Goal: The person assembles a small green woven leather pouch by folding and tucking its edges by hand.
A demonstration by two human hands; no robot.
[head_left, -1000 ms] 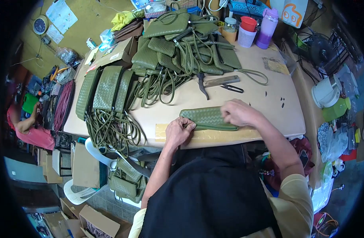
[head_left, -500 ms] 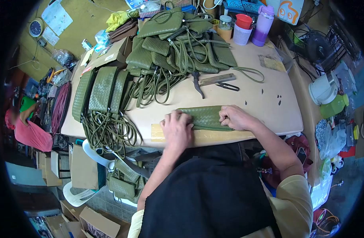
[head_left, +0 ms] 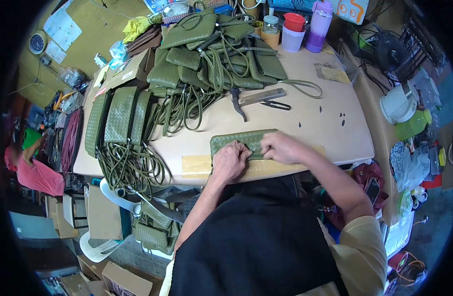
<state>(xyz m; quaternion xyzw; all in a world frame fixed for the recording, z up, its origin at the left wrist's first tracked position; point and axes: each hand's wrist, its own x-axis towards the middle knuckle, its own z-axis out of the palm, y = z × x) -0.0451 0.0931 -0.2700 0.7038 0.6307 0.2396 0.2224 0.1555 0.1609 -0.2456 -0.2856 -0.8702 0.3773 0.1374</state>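
Head view: left hand (head_left: 230, 163), right hand (head_left: 280, 147) grip clamped on woven pouch (head_left: 241, 138); wall notes (head_left: 62, 29) unreadable.

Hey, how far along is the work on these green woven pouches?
Likely done: the three lined-up pouches at the left of the table. In hand: left hand and right hand on one pouch at the near edge. Left: probably the tangled heap behind.

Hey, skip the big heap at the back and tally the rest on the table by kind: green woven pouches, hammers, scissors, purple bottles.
Green woven pouches: 4 (row of three at the left, plus the pouch under the left hand and right hand)
Hammer: 1
Scissors: 1
Purple bottle: 1
Total: 7
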